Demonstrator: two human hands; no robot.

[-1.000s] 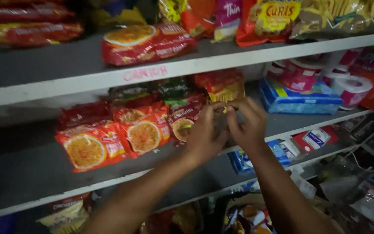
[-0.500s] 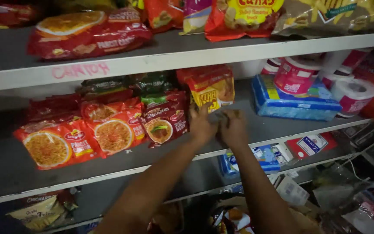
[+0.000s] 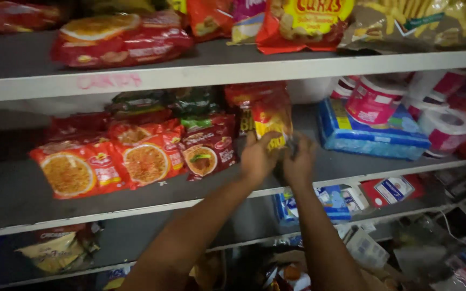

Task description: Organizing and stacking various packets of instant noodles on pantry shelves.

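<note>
The fingers of the left hand (image 3: 258, 156) are closed on the lower part of a red and yellow snack packet (image 3: 271, 119). The fingers of the right hand (image 3: 299, 163) are curled against the same packet from the right; a firm grip on that side cannot be confirmed. The two hands are just beside each other, with the packet's bottom edge between them. The packet stands upright on the middle shelf (image 3: 351, 171), near the shelf's front edge and roughly midway along its visible length. Its top reaches close to the underside of the upper shelf (image 3: 233, 73).

Left of the hands, touching the left hand's side of the packet area, stands a dark red noodle packet (image 3: 207, 152). Further left, two red noodle packets (image 3: 109, 168) with a round noodle picture lean against a stack of similar packs behind them.

Right of the hands, a flat blue wrapped pack (image 3: 370, 136) lies on the middle shelf. Toilet paper rolls (image 3: 374, 101) in pink and white wrap rest on top of it, toward the shelf's right end.

On the upper shelf, a long red packet (image 3: 120, 40) lies flat at the left, and snack bags (image 3: 303, 21) stand at the centre and right.

Both forearms extend from the bottom edge of the view up to the middle shelf.
</note>
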